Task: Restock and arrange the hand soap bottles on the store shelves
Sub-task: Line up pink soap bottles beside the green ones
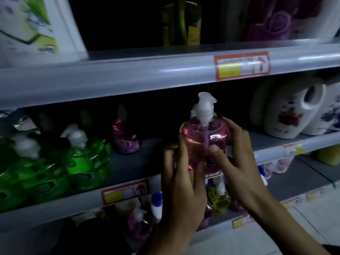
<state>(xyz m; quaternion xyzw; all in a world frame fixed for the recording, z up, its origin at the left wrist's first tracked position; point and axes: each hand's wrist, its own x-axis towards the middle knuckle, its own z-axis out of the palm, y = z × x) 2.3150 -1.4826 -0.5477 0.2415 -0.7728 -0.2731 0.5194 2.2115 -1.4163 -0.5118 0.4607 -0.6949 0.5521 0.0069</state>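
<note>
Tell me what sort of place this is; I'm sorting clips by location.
Most likely a shop's cleaning-goods aisle: shelf edges carry price tags, green soaps stand in rows, and both hands hold a pink soap.

— What is seen of the pink soap bottle?
— It is held upright at the front of the middle shelf, clear, filled with pink liquid, topped by a white pump.
— And the others?
— Green pump bottles are crowded at the left; one purple bottle is set farther back.
</note>
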